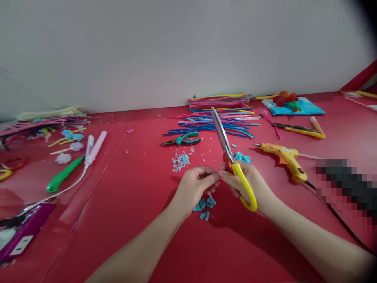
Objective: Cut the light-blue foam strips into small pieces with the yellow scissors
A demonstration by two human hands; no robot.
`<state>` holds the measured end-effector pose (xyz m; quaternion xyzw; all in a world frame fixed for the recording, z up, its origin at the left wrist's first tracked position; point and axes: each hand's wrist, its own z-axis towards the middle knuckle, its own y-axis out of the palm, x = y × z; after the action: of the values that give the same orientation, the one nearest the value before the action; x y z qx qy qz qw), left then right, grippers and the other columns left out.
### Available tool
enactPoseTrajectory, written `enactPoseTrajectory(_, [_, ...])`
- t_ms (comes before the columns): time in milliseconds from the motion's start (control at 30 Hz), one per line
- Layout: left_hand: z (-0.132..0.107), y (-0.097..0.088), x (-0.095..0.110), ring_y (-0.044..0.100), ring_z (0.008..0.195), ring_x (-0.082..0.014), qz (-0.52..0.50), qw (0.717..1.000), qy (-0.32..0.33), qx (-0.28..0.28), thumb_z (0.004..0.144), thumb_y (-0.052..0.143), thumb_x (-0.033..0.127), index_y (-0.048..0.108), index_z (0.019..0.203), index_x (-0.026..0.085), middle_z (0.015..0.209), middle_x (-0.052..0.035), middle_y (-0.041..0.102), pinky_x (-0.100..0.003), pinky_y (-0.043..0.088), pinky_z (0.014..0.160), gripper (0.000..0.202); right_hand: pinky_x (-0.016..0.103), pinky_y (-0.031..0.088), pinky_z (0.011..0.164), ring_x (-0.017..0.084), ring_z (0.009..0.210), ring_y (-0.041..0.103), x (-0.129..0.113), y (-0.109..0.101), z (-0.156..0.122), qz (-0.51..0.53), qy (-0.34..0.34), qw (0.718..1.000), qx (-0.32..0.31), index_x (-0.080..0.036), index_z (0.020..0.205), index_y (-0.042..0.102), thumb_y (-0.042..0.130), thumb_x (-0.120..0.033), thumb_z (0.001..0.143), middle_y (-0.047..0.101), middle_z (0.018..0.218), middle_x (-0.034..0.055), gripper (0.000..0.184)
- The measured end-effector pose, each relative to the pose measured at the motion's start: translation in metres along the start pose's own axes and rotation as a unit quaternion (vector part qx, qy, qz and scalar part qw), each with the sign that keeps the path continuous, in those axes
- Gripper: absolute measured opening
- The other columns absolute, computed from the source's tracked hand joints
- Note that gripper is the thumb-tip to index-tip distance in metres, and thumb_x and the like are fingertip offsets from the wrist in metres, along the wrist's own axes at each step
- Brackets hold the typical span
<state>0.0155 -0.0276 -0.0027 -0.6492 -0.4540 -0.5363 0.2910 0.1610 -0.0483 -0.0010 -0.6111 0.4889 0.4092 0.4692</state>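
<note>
My right hand [249, 181] holds a pair of scissors [220, 131] with yellow and red handles, the blades pointing up and away. Its thumb and finger meet those of my left hand [198, 184], which is closed in a pinch. Whatever lies between the fingertips is too small to make out. Just below the hands is a small pile of short blue cut pieces [207, 203]. A heap of light blue snippets [180, 161] sits beyond my left hand. Behind my right hand shows another blue pile [242, 157], partly hidden.
Teal-handled pliers [181, 139] lie ahead, before bundled coloured pipe cleaners [218, 103]. To the right are a yellow glue gun [282, 157] with a cord and a blue packet [309, 106]. On the left lie a pink hair straightener [96, 148] and a green-handled tool [65, 175].
</note>
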Motion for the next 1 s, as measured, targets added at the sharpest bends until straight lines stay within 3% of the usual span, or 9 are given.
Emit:
enactPoseTrajectory(100, [0.000, -0.002, 0.000, 0.047, 0.050, -0.0083, 0.043, 0.999, 0.013, -0.001, 0.073, 0.052, 0.033, 0.056, 0.072, 0.015, 0.060, -0.0003, 0.055, -0.022, 0.039, 0.051, 0.018, 0.017, 0.027, 0.033, 0.006, 0.031, 0.035, -0.001, -0.002, 0.000, 0.000, -0.013, 1.000, 0.015, -0.020, 0.071, 0.047, 0.051, -0.032, 0.069, 0.035, 0.037, -0.0095, 0.013])
enactPoseTrajectory(267, [0.002, -0.011, -0.001, 0.047, 0.053, -0.0096, 0.187, 0.976, 0.086, 0.070, 0.078, 0.044, 0.035, 0.055, 0.065, 0.017, 0.057, 0.0009, 0.052, -0.022, 0.037, 0.053, 0.025, 0.018, 0.027, 0.032, 0.006, 0.031, 0.033, -0.002, -0.008, 0.004, -0.013, 0.005, 0.998, 0.054, -0.019, 0.071, 0.047, 0.051, -0.038, 0.069, 0.033, 0.038, -0.0093, 0.019])
enactPoseTrajectory(367, [0.003, -0.011, -0.002, 0.048, 0.056, -0.0105, 0.220, 0.965, 0.110, 0.088, 0.077, 0.045, 0.035, 0.056, 0.062, 0.017, 0.058, 0.0003, 0.053, -0.023, 0.037, 0.055, 0.026, 0.018, 0.026, 0.032, 0.005, 0.031, 0.032, 0.002, -0.007, 0.006, -0.058, 0.012, 0.997, 0.049, -0.019, 0.071, 0.047, 0.052, -0.038, 0.067, 0.034, 0.039, -0.0089, 0.020])
enactPoseTrajectory(467, [0.002, -0.007, -0.003, 0.051, 0.063, -0.0123, 0.194, 0.973, 0.109, 0.056, 0.072, 0.052, 0.031, 0.058, 0.072, 0.017, 0.068, -0.0012, 0.056, -0.023, 0.040, 0.060, 0.015, 0.018, 0.025, 0.035, 0.004, 0.034, 0.033, 0.005, -0.004, 0.005, -0.101, -0.009, 0.994, 0.031, -0.018, 0.069, 0.047, 0.050, -0.036, 0.068, 0.035, 0.042, -0.0080, 0.019])
enactPoseTrajectory(567, [0.001, -0.003, -0.003, 0.051, 0.061, -0.0130, 0.192, 0.976, 0.100, 0.036, 0.071, 0.052, 0.028, 0.059, 0.071, 0.016, 0.066, -0.0016, 0.056, -0.024, 0.040, 0.058, 0.014, 0.017, 0.026, 0.035, 0.004, 0.035, 0.032, 0.004, -0.003, 0.003, -0.110, -0.020, 0.994, 0.008, -0.018, 0.068, 0.047, 0.049, -0.036, 0.069, 0.036, 0.045, -0.0077, 0.018])
enactPoseTrajectory(767, [-0.002, -0.004, 0.005, 0.049, 0.062, -0.0124, 0.188, 0.974, 0.122, 0.023, 0.071, 0.052, 0.026, 0.059, 0.066, 0.017, 0.065, -0.0007, 0.054, -0.023, 0.038, 0.059, 0.012, 0.017, 0.025, 0.032, 0.005, 0.030, 0.033, -0.005, -0.008, 0.000, -0.063, 0.016, 0.997, -0.034, -0.019, 0.067, 0.046, 0.050, -0.034, 0.068, 0.035, 0.036, -0.0093, 0.016])
enactPoseTrajectory(1000, [-0.004, -0.004, 0.011, 0.043, 0.058, -0.0111, 0.153, 0.981, 0.118, -0.018, 0.072, 0.052, 0.026, 0.058, 0.065, 0.017, 0.060, 0.0003, 0.047, -0.022, 0.035, 0.056, 0.013, 0.019, 0.031, 0.038, 0.006, 0.032, 0.037, -0.006, -0.011, -0.003, -0.001, -0.035, 0.995, -0.093, -0.019, 0.058, 0.043, 0.046, -0.033, 0.073, 0.035, 0.036, -0.0085, 0.021])
